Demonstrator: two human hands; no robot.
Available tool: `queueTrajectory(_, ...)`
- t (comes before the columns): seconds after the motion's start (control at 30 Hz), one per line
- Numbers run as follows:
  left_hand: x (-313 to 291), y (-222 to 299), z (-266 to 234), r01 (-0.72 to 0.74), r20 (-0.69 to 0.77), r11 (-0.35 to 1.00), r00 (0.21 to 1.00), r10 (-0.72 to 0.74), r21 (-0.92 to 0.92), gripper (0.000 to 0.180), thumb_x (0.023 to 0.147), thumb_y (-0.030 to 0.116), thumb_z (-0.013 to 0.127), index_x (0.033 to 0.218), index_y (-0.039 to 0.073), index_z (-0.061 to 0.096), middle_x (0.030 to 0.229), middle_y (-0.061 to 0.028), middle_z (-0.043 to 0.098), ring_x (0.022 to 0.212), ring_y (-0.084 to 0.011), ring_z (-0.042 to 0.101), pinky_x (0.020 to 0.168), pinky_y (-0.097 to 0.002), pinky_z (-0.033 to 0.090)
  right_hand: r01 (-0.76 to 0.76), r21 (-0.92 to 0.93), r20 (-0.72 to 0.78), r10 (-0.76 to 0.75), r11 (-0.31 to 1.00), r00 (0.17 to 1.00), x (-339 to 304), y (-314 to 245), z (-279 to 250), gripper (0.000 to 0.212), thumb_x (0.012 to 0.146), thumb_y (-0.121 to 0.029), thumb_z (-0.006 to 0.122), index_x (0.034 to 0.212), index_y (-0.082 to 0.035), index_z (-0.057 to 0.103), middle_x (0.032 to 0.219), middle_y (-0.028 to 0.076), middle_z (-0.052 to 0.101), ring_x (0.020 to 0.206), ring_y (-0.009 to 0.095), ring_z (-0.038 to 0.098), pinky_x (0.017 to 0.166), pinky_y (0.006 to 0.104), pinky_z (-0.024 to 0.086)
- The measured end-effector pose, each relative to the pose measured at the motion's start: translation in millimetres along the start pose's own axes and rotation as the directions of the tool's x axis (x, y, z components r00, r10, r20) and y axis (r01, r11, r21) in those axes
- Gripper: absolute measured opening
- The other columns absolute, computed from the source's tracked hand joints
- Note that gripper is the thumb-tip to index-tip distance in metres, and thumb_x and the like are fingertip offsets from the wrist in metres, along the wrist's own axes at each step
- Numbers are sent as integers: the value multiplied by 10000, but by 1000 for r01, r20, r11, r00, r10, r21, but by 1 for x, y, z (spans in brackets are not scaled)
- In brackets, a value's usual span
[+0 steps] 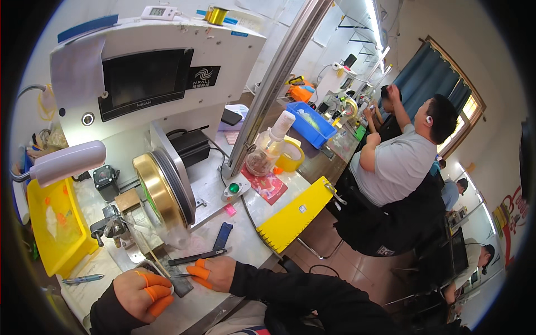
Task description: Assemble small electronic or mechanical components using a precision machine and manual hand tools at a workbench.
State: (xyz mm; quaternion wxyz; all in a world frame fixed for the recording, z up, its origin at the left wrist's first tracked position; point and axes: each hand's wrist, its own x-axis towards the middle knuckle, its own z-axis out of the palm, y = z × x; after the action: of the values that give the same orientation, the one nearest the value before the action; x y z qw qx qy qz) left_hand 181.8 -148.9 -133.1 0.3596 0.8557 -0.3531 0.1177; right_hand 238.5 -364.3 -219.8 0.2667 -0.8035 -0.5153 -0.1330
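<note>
Because the slim tool (pixel 180 275) looks light, stiff, hold its end; right hand (pixel 220 273) pinches it; left hand (pixel 141 293), can't tell grip.

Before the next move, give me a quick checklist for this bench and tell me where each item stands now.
1. Finger protection: ok. Orange finger covers show on both the left hand and right hand.
2. Right-hand grip: ok. Its fingers pinch a slim dark tool.
3. Left-hand hold: cannot tell. The curled fingers hide what they hold.
4. Hands off the gold wheel: ok. Both are apart from it.
5. Wheel stopped: cannot tell from one still.
6. Machine screen lit: not ok. It looks dark.
</note>
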Motion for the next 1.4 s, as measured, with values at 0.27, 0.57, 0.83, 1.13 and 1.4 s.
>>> queueTrajectory(0.27, -14, -19, -3, 15, -2, 992, 1000, -15, -122, 146, 618, 84, 653, 739, 70, 572, 769, -62, 577, 647, -211, 559, 560, -280, 464, 40, 51, 17, -41, 998, 999, 6, 0, 11, 247, 680, -168, 621, 901, -86, 549, 678, 29, 509, 507, 169, 514, 395, 286, 396)
queueTrajectory(0.57, -9, -12, -2, 126, 24, 972, 992, -124, -196, 105, 678, 72, 628, 757, 33, 570, 833, -83, 566, 693, -236, 552, 597, -295, 466, -110, 144, 191, 82, 983, 978, 14, 3, -8, 246, 608, -84, 654, 831, -71, 550, 631, 65, 534, 484, 225, 521, 412, 295, 410)
queueTrajectory(0.83, -13, -8, -6, 127, 47, 959, 992, -119, -255, 84, 696, 67, 599, 770, 42, 570, 897, -95, 551, 732, -245, 543, 634, -305, 463, -99, 152, 171, 73, 983, 983, 11, 5, -4, 282, 608, -116, 667, 872, -80, 573, 674, 55, 529, 460, 209, 497, 405, 283, 400)
queueTrajectory(1.13, -1, -1, -73, -211, -192, 642, 976, 100, -737, 100, 747, 56, 574, 790, -34, 582, 846, -204, 581, 744, -294, 581, 725, -428, 447, -112, 148, 157, 88, 983, 984, 10, 10, -6, 268, 604, -120, 669, 853, -87, 574, 667, 51, 518, 445, 197, 490, 396, 278, 394)
queueTrajectory(1.4, -23, -50, -100, 64, -607, 794, 608, -511, -605, 117, 789, 10, 447, 847, -32, 540, 848, -122, 552, 697, -130, 517, 645, -256, 421, -136, 169, 191, 103, 976, 976, 17, 4, -10, 241, 593, -81, 660, 813, -75, 560, 653, 76, 527, 491, 240, 520, 424, 300, 418)
